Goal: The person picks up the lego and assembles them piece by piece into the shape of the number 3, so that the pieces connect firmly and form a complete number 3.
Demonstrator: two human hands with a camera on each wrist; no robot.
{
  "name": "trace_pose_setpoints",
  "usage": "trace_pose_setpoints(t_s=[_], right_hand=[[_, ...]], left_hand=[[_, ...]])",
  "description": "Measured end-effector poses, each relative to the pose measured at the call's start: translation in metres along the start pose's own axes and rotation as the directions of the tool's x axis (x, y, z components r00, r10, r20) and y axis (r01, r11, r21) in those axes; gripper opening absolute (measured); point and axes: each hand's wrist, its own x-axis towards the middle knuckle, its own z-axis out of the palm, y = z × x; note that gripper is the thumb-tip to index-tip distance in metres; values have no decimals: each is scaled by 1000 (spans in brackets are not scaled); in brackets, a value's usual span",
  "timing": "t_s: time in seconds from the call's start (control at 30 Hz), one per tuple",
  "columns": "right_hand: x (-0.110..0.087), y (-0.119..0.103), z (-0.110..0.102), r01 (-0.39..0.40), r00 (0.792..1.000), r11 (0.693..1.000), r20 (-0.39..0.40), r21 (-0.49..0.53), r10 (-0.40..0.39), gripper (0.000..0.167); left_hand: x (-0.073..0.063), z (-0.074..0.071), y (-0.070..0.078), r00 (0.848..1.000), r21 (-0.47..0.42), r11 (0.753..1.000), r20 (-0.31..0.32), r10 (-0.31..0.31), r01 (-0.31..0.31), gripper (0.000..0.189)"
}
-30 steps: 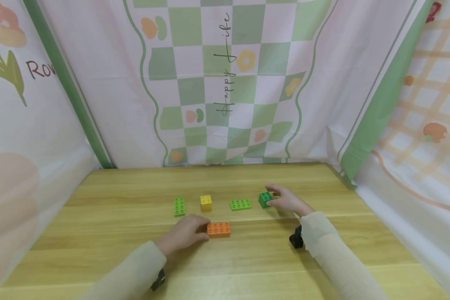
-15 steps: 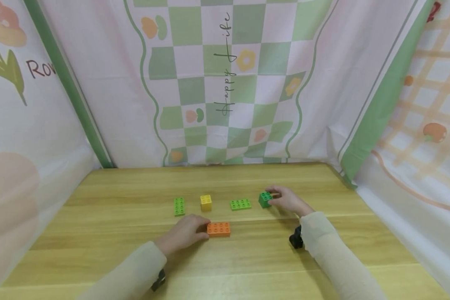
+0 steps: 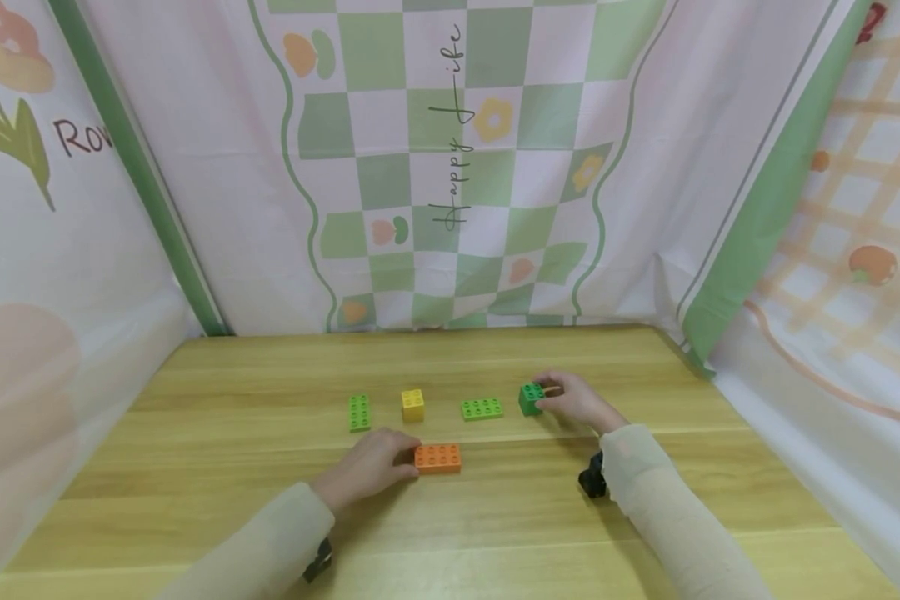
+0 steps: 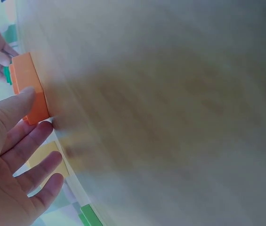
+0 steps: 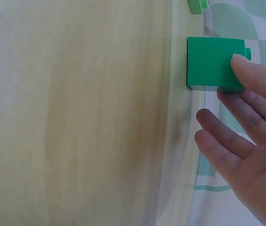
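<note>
At the left end of an orange building brick (image 3: 438, 458), my left hand (image 3: 367, 471) pinches it between thumb and fingers. The left wrist view has the thumb flat against the side of that brick (image 4: 31, 84), while the lower fingers stay spread. My right hand (image 3: 579, 406) holds a dark green square brick (image 3: 529, 400) by its right side. In the right wrist view the thumb lies on one face of the green brick (image 5: 213, 63), the index and middle fingertips are by its edge, and the other fingers extend freely. Both bricks are at the wooden tabletop.
Between the hands and the back curtain, a yellow square brick (image 3: 413, 406) stands between two flat light green bricks, one on the left (image 3: 359, 413) and one on the right (image 3: 482, 408). Printed curtains (image 3: 450, 167) enclose the wooden table (image 3: 495, 533) at the back and sides.
The right hand's fingers have drawn in a little around the dark green brick's right side. My left hand and the orange brick keep their place.
</note>
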Motion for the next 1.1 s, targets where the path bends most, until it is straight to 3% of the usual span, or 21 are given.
trace_pose_setpoints(t_s=[0.43, 1.1], right_hand=[[1, -6, 1, -43, 999, 998, -23, -41, 42, 44], [-2, -35, 8, 73, 996, 995, -53, -72, -77, 42]], left_hand=[[-1, 0, 1, 1000, 15, 1000, -20, 24, -24, 38], [0, 1, 1, 1000, 21, 1000, -17, 10, -10, 39]])
